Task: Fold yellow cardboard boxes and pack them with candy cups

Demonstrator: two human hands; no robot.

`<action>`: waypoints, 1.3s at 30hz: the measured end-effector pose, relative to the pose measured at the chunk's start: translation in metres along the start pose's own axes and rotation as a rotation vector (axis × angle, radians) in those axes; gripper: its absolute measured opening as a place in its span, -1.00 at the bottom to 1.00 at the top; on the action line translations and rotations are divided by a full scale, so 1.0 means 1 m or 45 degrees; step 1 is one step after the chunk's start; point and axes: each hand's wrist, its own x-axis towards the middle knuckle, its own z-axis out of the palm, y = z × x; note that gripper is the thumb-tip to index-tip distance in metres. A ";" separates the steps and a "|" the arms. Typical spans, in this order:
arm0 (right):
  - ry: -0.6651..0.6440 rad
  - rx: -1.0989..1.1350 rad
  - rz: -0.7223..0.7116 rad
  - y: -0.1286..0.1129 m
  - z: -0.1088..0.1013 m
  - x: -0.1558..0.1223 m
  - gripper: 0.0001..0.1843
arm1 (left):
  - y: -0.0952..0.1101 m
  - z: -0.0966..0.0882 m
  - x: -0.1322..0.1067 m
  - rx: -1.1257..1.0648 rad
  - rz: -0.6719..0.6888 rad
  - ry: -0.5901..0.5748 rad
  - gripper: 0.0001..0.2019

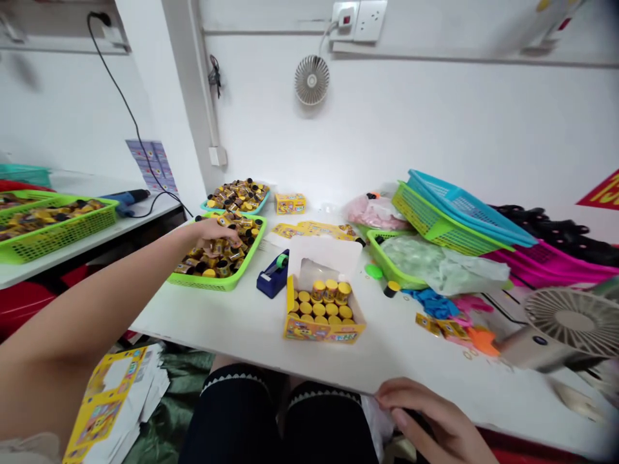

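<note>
My left hand (217, 237) reaches into a green basket (236, 278) heaped with small jars (223, 265) with yellow or black lids. Its fingers curl down around a jar in the heap, and the fingertips are partly hidden. My right hand (430, 415) rests at the table's front edge, thumb and fingers apart, with nothing visible in it. Between the hands stands an open yellow carton (322, 332), its white lid (329, 254) raised. Rows of yellow-lidded jars (319, 309) fill it, with three jars (331, 291) standing higher at the back.
A blue tape dispenser (273, 276) stands left of the carton. Behind are another basket of jars (236, 195) and a small closed carton (290, 203). On the right lie stacked baskets (464, 206), a plastic bag (440, 261), a loose jar (391, 289) and a fan (573, 320).
</note>
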 end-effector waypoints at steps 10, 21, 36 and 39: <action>-0.443 0.116 -0.095 -0.045 0.037 0.062 -0.81 | -0.019 -0.035 -0.023 -0.676 0.067 -0.198 -0.53; -0.516 0.355 0.047 -0.118 0.107 0.199 -0.53 | -0.031 -0.028 -0.034 -1.015 0.091 -0.406 -0.63; -0.185 -0.114 -0.575 -0.098 0.205 0.341 -0.56 | -0.030 -0.009 -0.007 -1.159 0.168 -0.414 -0.74; -0.213 -0.154 -0.581 -0.110 0.186 0.332 -0.51 | -0.033 -0.012 -0.013 -1.173 0.172 -0.401 -0.73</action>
